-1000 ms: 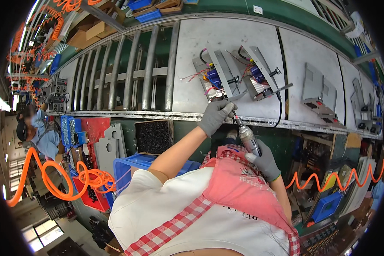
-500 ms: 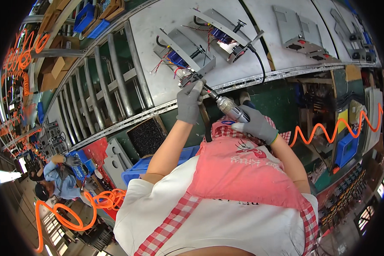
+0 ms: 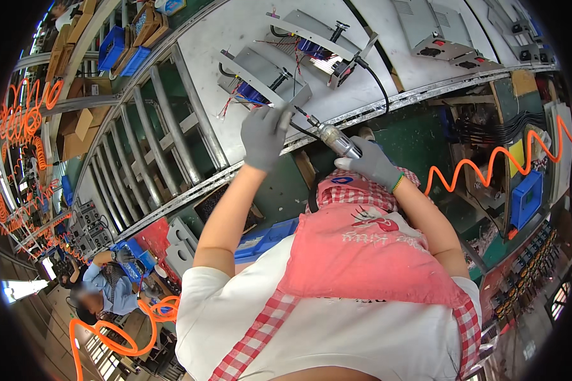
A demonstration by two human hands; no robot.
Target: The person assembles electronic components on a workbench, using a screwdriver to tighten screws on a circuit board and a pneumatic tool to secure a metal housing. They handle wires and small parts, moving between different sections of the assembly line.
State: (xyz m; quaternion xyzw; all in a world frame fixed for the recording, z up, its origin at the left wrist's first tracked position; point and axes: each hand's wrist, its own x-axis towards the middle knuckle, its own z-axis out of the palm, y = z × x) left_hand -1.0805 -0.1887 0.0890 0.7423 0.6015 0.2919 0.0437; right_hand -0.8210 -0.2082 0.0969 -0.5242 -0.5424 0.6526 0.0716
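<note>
My right hand (image 3: 376,165), in a grey glove, is closed around a pneumatic screwdriver (image 3: 338,140) with a silver body. The screwdriver's dark bit points up and left, toward the nearer metal unit (image 3: 254,71). This grey unit has a long bracket, a blue part and loose coloured wires, and lies on the pale worktop. My gloved left hand (image 3: 264,136) covers the unit's near end, fingers curled; what they hold, if anything, is hidden. A gap shows between the bit's tip and my left hand. A black cable (image 3: 303,131) runs beside that hand.
A second similar unit (image 3: 324,44) lies just right, with a black cable over the table edge. Grey housings (image 3: 435,38) stand farther right. Metal rollers (image 3: 171,114) lie left. Orange coiled hoses (image 3: 489,162) hang at both sides. Another person (image 3: 108,286) works at far left.
My left hand has moved off the front of the screwdriver, leftward over the near end of the unit. The screwdriver has drawn slightly back from the unit, still in my right hand.
</note>
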